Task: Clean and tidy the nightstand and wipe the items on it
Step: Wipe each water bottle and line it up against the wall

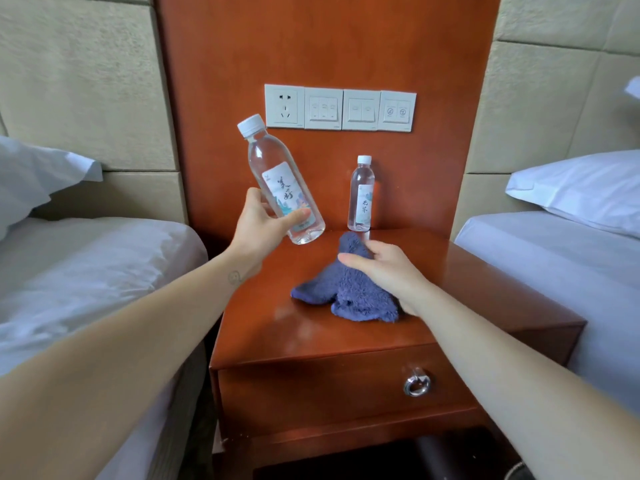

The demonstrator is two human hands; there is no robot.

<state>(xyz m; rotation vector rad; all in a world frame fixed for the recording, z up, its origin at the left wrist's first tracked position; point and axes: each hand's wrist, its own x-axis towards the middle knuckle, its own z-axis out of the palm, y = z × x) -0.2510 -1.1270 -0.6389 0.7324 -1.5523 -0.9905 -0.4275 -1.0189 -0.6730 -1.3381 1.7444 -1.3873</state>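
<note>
My left hand (258, 226) grips a clear water bottle (277, 174) with a white cap by its lower half, lifted off the reddish wooden nightstand (311, 337) and tilted to the left. A second, smaller-looking water bottle (362, 195) stands upright at the back of the nightstand top, against the wooden panel. My right hand (388, 268) rests on a crumpled purple cloth (346, 289) lying in the middle of the nightstand top, fingers closed on its upper fold.
A row of white wall switches and a socket (339, 108) sits on the panel above the bottles. Beds with white sheets and pillows flank the nightstand, the left bed (86, 271) and the right bed (571, 244). The drawer has a metal ring pull (416, 384).
</note>
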